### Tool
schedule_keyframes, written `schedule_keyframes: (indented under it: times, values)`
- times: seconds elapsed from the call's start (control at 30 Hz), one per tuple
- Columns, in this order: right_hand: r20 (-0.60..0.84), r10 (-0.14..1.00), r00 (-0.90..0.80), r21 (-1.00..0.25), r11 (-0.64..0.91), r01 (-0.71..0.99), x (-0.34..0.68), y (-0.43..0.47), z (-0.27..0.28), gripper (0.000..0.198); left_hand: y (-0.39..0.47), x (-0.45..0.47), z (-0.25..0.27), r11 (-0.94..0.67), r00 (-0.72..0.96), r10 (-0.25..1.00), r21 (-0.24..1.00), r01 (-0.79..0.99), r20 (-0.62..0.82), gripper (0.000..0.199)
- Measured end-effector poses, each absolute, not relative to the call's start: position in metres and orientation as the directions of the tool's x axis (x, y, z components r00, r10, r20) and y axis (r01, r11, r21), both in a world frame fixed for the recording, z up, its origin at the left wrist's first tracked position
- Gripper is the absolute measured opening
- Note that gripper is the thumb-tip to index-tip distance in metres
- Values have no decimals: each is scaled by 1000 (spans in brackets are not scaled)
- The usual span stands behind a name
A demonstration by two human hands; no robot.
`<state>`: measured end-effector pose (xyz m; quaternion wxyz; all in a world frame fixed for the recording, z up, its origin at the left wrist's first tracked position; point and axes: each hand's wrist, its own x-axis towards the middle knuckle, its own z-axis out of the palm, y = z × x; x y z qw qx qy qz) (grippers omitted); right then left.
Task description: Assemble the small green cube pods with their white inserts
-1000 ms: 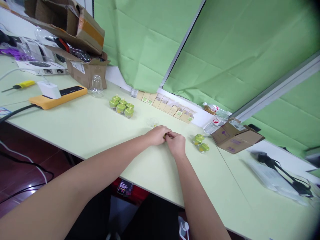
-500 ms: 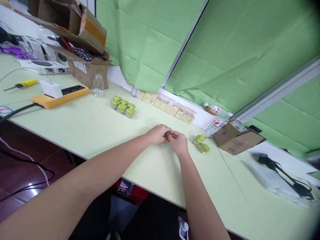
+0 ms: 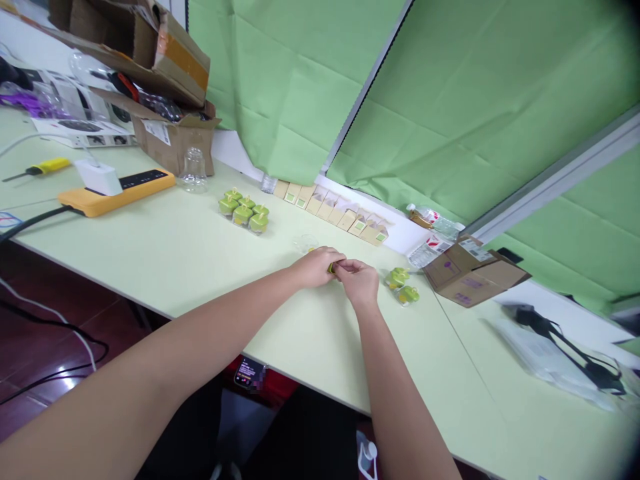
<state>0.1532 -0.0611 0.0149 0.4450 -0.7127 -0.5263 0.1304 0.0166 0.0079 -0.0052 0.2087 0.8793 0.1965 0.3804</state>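
My left hand (image 3: 319,265) and my right hand (image 3: 359,279) meet over the middle of the table, both with fingers closed on a small yellow-green piece (image 3: 331,268). Most of that piece is hidden by the fingers, so its kind does not show. Just beyond my left hand lies a clear plastic piece (image 3: 305,243) with a bit of yellow by it. To the left stands a block of several small clear cups with green lids (image 3: 243,212). Two more green-lidded cups (image 3: 401,285) stand right of my right hand.
Small tan cartons (image 3: 337,212) line the table's back edge. At the left are an orange power strip (image 3: 117,192), a clear jar (image 3: 193,170), a yellow screwdriver (image 3: 47,165) and cardboard boxes (image 3: 170,137). Bottles (image 3: 429,248) and an open carton (image 3: 467,273) stand right.
The fingers of my right hand have shifted slightly at the yellow-green piece, and the hand sits a touch farther right. The camera view has moved a little; the table things stay put.
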Motion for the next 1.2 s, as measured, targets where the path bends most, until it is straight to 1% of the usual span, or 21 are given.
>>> schedule_keyframes:
  times: [0.07, 0.13, 0.17, 0.23, 0.3, 0.43, 0.57, 0.63, 0.67, 0.7, 0.77, 0.83, 0.9, 0.93, 1.0, 1.1, 1.2]
  values:
    - [289, 833, 472, -795, -66, 603, 155, -60, 16, 29, 9, 17, -6, -833, 616, 515, 517, 196, 596, 20]
    - [211, 838, 503, -863, -82, 499, 156, -60, 17, 39, 9, 18, -6, -837, 598, 512, 516, 184, 617, 23]
    - [140, 866, 480, -905, -86, 417, 156, -60, 17, 42, 9, 18, -5, -839, 592, 508, 516, 173, 626, 25]
    - [8, 929, 371, -965, -90, 248, 158, -61, 18, 42, 6, 18, -3, -840, 585, 500, 521, 149, 639, 27]
    - [-47, 957, 285, -988, -87, 129, 159, -61, 19, 40, 3, 18, 0, -838, 574, 500, 530, 131, 648, 27]
    - [-50, 961, 272, -998, -55, 14, 164, -62, 19, 38, -3, 17, 6, -825, 563, 511, 555, 108, 649, 26]
    - [-25, 975, 222, -997, -6, -83, 165, -64, 21, 35, -8, 17, 8, -787, 536, 534, 616, 31, 654, 38]
    - [-26, 977, 214, -991, 4, -137, 165, -64, 23, 32, -10, 18, 8, -709, 503, 596, 704, -37, 626, 47]
    - [-31, 977, 211, -986, 5, -166, 165, -64, 24, 31, -9, 18, 9, -637, 487, 649, 768, -73, 585, 49]
    - [-37, 979, 203, -981, 2, -192, 165, -65, 25, 30, -8, 19, 9, -542, 480, 705, 833, -110, 522, 50]
    - [-49, 983, 178, -972, -6, -233, 165, -65, 27, 29, -4, 20, 10, -298, 503, 792, 938, -178, 347, 41]
    - [-53, 986, 156, -965, -10, -263, 166, -65, 29, 28, 0, 21, 11, -62, 554, 811, 968, -244, 191, 33]
    - [-49, 987, 152, -956, -2, -292, 167, -65, 30, 26, 3, 20, 13, 86, 587, 802, 950, -300, 112, 28]
    - [-47, 987, 154, -952, 2, -305, 168, -65, 30, 26, 4, 19, 13, 116, 590, 802, 943, -310, 95, 26]
    - [-49, 988, 148, -947, 1, -322, 168, -65, 30, 26, 5, 18, 14, 118, 590, 803, 948, -296, 84, 24]
    - [-49, 990, 134, -947, -3, -322, 166, -65, 30, 26, 5, 17, 12, 70, 575, 813, 964, -257, 94, 26]
    - [-10, 993, 117, -956, 25, -292, 162, -66, 30, 28, 8, 17, 8, 29, 538, 836, 971, -238, 106, 25]
